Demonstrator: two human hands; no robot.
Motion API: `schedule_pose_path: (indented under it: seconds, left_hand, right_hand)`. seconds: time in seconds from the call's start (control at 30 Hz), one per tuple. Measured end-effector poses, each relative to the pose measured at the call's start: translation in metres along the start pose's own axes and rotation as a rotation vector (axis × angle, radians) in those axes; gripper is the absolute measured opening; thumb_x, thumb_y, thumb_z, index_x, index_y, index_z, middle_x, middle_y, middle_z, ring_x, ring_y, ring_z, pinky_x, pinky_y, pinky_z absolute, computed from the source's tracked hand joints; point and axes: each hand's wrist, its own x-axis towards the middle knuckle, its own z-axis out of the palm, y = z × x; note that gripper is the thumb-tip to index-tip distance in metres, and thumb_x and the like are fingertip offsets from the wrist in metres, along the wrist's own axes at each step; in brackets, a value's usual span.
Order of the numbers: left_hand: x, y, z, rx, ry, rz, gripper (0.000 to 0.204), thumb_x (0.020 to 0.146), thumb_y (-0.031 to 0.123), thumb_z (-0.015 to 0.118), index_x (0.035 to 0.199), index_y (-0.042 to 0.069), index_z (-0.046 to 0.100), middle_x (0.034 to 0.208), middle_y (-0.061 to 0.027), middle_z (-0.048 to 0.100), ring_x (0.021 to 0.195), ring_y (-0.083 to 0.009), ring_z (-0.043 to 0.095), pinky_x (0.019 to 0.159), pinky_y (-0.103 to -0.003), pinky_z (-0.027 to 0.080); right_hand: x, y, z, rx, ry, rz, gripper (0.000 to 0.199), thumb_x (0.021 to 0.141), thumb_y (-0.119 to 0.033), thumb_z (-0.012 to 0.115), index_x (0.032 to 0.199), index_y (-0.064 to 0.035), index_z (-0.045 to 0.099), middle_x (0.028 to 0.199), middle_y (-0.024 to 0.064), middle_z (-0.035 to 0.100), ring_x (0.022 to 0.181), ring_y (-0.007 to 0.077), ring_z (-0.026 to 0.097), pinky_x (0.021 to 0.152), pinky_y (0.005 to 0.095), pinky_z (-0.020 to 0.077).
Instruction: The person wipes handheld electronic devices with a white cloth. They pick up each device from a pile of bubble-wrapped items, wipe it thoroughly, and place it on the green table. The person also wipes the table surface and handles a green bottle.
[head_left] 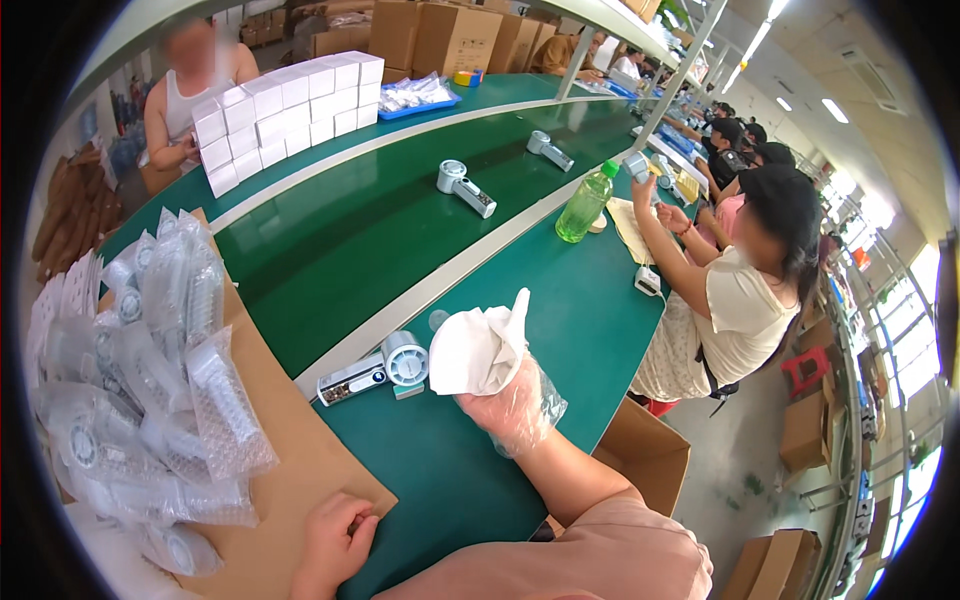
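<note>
My right hand (pixel 507 408), in a clear plastic glove, is closed on a crumpled white cloth (pixel 470 350), raised above the green table. Just left of the cloth lies a pale blue handheld fan (pixel 404 359), its handle pointing left, near the table's far edge. My left hand (pixel 338 535) rests by the corner of a brown cardboard sheet (pixel 310 470), fingers curled in with nothing visible in them. Several bubble-wrapped fans (pixel 160 400) are heaped on that sheet at the left.
Two more fans (pixel 466 189) lie on the green conveyor belt (pixel 330 240). White boxes (pixel 290 110) are stacked across it, beside a person. A green bottle (pixel 587 205) stands at the right, near a co-worker (pixel 740 270) holding a fan. An open carton (pixel 640 450) sits below the table edge.
</note>
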Motion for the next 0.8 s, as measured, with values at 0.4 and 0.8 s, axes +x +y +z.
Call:
schedule_pose_path:
  seconds: [0.4,0.8]
  left_hand:
    - [0.001,0.01,-0.002,-0.046,-0.003,-0.046,0.011,0.074,-0.004,0.065,0.084,0.0,0.062,0.073,-0.0087,0.057,0.059,-0.0173,0.056,0.051,-0.026,0.044]
    - [-0.001,0.005,0.0,-0.05,0.004,-0.037,0.01,0.075,-0.002,0.065,0.084,0.001,0.062,0.073,-0.0081,0.057,0.062,-0.017,0.056,0.052,-0.026,0.044]
  right_hand:
    - [0.004,0.001,0.0,-0.015,0.074,0.028,0.031,0.097,-0.04,0.046,0.092,-0.0148,0.063,0.096,0.0021,0.066,0.096,0.0232,0.063,0.093,0.0418,0.0507]
    - [0.0,-0.002,-0.007,-0.01,-0.032,0.06,0.02,0.097,-0.03,0.046,0.103,-0.0177,0.06,0.106,-0.0004,0.065,0.105,0.0218,0.062,0.093,0.043,0.0504]
